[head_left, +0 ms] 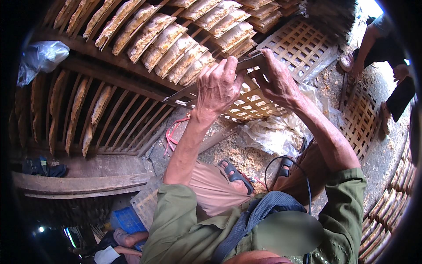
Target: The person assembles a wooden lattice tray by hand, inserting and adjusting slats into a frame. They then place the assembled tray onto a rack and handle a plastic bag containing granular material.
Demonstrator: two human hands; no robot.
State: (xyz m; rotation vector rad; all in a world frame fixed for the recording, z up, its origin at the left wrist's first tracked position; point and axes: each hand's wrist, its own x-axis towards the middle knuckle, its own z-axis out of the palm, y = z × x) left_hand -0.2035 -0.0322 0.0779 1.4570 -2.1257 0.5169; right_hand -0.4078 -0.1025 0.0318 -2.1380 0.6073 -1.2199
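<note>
Both arms reach forward to a woven bamboo tray [255, 108] with an open lattice, tilted up in front of my knees. A long, flat, dark strip [182, 95] runs along its upper edge; whether it is part of the tray I cannot tell. My left hand [218, 86] is closed in a fist at this edge. To its right, my right hand [281, 81] is closed over the edge, thumb and fingers on either side. Parts of the edge are hidden behind my fingers.
Slatted wooden racks [127, 119] at the left hold several crusted, pale orange slabs [147, 37]. Another lattice tray [303, 46] lies behind. Crumpled clear plastic [274, 136] and a red cord [170, 138] lie on the crumb-strewn floor. A person [382, 48] is at the right.
</note>
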